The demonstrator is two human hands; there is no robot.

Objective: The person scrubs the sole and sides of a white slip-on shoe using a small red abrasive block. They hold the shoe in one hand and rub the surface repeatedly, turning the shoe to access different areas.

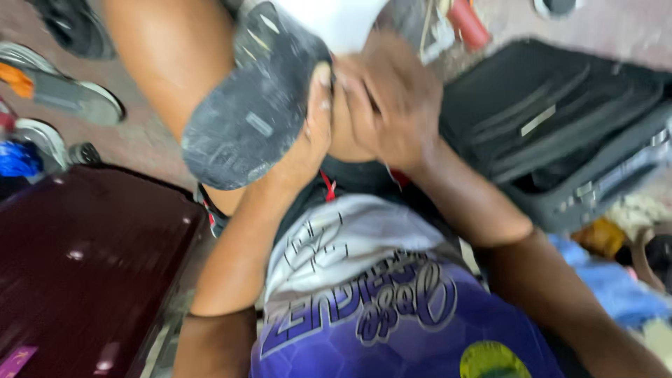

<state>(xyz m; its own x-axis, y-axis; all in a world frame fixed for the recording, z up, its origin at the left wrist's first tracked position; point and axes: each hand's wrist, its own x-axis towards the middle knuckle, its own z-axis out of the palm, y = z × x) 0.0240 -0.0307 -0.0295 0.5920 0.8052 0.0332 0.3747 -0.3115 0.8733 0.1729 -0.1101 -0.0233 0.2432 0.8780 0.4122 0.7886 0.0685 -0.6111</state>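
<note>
A worn, reddish-brown floor [143, 140] fills the background, crowded with luggage and footwear. On the near left lies one dark maroon hard-shell suitcase [84, 266], its lid shut and glossy. On the far right lies one black soft suitcase [560, 119], partly unzipped along its near edge. At the far left two loose shoes show: one grey sneaker with an orange patch [59, 87] and one black shoe [73, 28] at the top corner. A red cylinder [467, 22] lies at the far edge, and crumpled blue cloth [616, 287] sits near right.

In the middle, the person's raised leg crosses the view, and one dark shoe [255, 105] sits with its scuffed grey sole turned toward the camera. The left hand [308, 140] is wrapped around the heel end of this shoe, thumb along the sole edge, fingers hidden behind it. The right hand [388, 105] is just beside it, touching the left hand, its fingers curled over the ankle area at the shoe's heel; the blur hides exactly what it grips. Below, a purple and white printed jersey [378, 301] covers the torso.
</note>
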